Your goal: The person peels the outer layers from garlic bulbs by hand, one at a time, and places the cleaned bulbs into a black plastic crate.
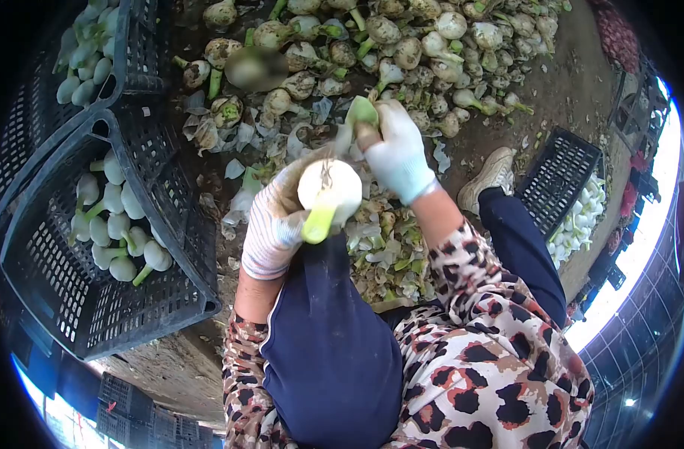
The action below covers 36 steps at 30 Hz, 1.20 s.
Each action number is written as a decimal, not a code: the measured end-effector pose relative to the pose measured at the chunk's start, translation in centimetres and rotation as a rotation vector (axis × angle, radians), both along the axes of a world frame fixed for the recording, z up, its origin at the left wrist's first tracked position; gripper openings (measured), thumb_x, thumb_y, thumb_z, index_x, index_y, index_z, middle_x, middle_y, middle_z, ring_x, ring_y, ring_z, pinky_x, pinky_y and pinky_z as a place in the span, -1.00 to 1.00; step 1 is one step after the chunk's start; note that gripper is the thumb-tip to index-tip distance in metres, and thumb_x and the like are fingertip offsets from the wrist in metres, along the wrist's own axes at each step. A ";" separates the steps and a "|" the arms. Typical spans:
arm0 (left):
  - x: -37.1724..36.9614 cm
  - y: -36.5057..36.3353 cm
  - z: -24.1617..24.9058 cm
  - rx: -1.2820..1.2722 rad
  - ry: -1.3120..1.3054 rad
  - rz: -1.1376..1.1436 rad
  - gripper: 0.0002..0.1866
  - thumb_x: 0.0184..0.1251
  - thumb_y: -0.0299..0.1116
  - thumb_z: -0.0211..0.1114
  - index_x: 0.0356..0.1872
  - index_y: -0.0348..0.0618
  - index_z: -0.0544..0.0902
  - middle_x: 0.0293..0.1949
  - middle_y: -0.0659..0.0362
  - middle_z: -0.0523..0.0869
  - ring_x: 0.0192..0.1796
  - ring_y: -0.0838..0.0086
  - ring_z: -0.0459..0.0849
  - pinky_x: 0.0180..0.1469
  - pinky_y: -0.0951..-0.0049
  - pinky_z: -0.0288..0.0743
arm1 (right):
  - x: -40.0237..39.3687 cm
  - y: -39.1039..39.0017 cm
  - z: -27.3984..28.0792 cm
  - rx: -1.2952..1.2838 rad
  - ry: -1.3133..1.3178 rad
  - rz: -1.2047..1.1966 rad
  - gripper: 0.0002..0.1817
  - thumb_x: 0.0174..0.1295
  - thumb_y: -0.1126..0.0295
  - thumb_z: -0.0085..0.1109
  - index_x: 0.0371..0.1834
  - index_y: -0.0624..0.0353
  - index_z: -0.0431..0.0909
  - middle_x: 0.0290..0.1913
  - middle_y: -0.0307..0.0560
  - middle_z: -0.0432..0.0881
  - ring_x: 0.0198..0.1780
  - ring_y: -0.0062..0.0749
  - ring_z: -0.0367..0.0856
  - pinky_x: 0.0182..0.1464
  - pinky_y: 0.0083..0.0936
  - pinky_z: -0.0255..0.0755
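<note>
My left hand (273, 217), in a striped glove, is wrapped round a peeled white onion (331, 185) with a short green stem stub pointing down toward me. My right hand (393, 150), in a white glove with a light blue cuff, is closed on a strip of green onion skin (361, 112), up and right of the bulb. The strip looks apart from the onion, though motion blur hides its lower end. Beyond both hands lies a heap of unpeeled, dirt-marked onions (408, 54). Loose skins (390, 254) cover the ground under my hands.
On the left, a black plastic crate (151, 299) holds several peeled onions (119, 224). Behind it another crate (136, 45) holds more. At right a small black crate (559, 176) stands beside a pile of white onions (585, 217). My shoe (491, 176) rests near it.
</note>
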<state>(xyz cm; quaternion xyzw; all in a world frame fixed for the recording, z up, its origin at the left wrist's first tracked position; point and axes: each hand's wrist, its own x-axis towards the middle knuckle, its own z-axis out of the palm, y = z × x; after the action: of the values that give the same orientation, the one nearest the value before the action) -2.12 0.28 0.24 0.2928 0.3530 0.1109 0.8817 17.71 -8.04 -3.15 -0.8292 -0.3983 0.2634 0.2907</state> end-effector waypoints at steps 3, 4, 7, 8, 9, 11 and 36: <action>0.0 0.2 0.3 0.099 -0.007 -0.062 0.00 -0.06 -0.28 0.68 0.45 -0.34 0.33 0.23 -0.01 0.63 0.18 0.30 0.67 0.24 0.30 0.59 | 1.7 -0.8 -1.7 -0.337 -0.028 0.182 -0.63 0.23 0.26 0.26 -0.02 0.32 0.58 -0.04 0.25 0.60 0.07 0.15 0.57 0.12 -0.18 0.49; -0.2 0.3 0.2 0.071 -0.022 -0.029 0.00 -0.07 -0.30 0.68 0.44 -0.32 0.34 0.24 -0.01 0.62 0.20 0.28 0.66 0.24 0.29 0.59 | 0.9 -1.5 -1.2 -0.357 -0.025 0.213 -0.49 0.23 0.22 0.28 0.16 0.32 0.49 0.07 0.28 0.59 0.16 0.15 0.55 0.19 -0.22 0.47; -0.6 0.3 -0.3 -0.097 -0.075 0.049 -0.06 -0.09 -0.33 0.68 0.40 -0.27 0.40 0.26 -0.01 0.61 0.26 0.23 0.63 0.30 0.23 0.55 | 0.4 -2.5 0.4 -0.308 0.077 0.290 -0.09 0.21 0.11 0.35 0.54 0.31 0.17 0.34 0.24 0.51 0.37 -0.02 0.48 0.38 -0.38 0.38; -0.5 -0.1 -0.6 -0.067 -0.086 0.078 -0.08 -0.08 -0.33 0.67 0.39 -0.27 0.42 0.25 0.00 0.61 0.28 0.23 0.62 0.33 0.22 0.51 | -0.1 -2.8 1.0 -0.078 0.694 0.139 -0.13 0.22 0.13 0.35 0.52 0.31 0.20 0.33 0.18 0.51 0.36 -0.12 0.49 0.39 -0.39 0.36; -0.2 -0.3 -0.7 -0.036 -0.097 0.103 -0.10 -0.08 -0.32 0.66 0.38 -0.27 0.45 0.24 0.01 0.62 0.30 0.22 0.60 0.37 0.21 0.48 | -0.5 -2.9 1.8 0.175 1.297 -0.039 -0.17 0.23 0.15 0.34 0.50 0.31 0.24 0.32 0.12 0.52 0.35 -0.22 0.49 0.40 -0.40 0.35; 0.1 -0.9 -2.3 0.451 0.050 -0.034 -0.24 0.01 -0.37 0.57 0.34 -0.25 0.53 0.18 0.05 0.65 0.29 0.31 0.58 0.37 0.34 0.42 | -1.5 -2.0 4.5 -0.002 1.112 -0.032 -0.30 0.27 0.32 0.22 0.46 0.36 0.29 0.27 0.03 0.54 0.28 -0.34 0.52 0.35 -0.42 0.38; -0.1 -0.7 -2.8 0.031 0.204 0.237 -0.80 0.32 -0.36 0.23 -0.13 -0.24 0.64 -0.46 0.24 0.64 -0.53 0.59 0.51 -0.45 0.58 0.39 | -3.9 -3.0 2.0 0.113 1.557 -0.360 -0.04 0.18 0.50 0.21 0.63 0.36 -0.12 0.14 0.00 0.55 -0.05 -0.49 0.57 -0.07 -0.59 0.50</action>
<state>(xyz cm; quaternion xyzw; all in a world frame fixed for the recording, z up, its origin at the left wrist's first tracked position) -2.23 -0.44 -2.52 0.2726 0.4707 0.1893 0.8175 13.84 -11.09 -1.12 -0.4428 0.0464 0.6949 0.5647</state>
